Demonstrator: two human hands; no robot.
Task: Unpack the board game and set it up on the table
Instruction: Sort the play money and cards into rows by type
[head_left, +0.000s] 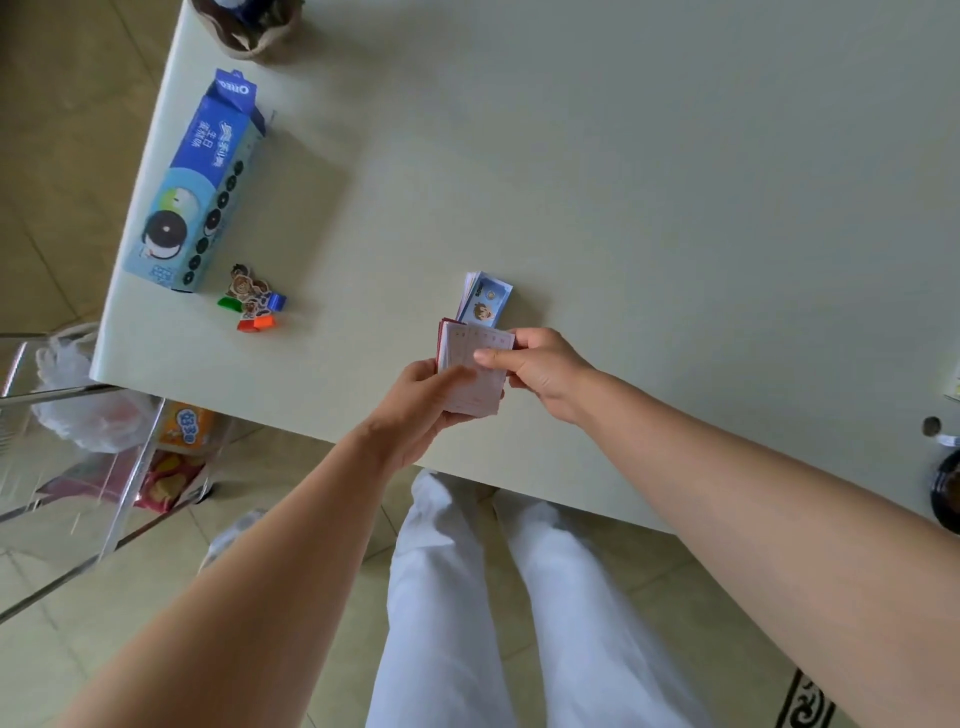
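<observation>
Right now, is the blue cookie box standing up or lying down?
Lying down. The blue cookie box rests flat on its long side near the left edge of the table.

1. Card stack (475, 374): pale pink faces, red edges, printed side toward you; you hold it over the near edge of the table (623, 208), left hand (415, 405) under it, right hand (545, 371) pinching its side.
2. Banknote stack (485, 299): blue, slightly fanned, flat on the table just beyond the cards.
3. Character tokens (252, 299): green, blue and orange stands, clustered to your left.

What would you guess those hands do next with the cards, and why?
Probably lay the cards on the table beside the play money: left hand and right hand both hold them, and money and game pieces already lie there.
</observation>
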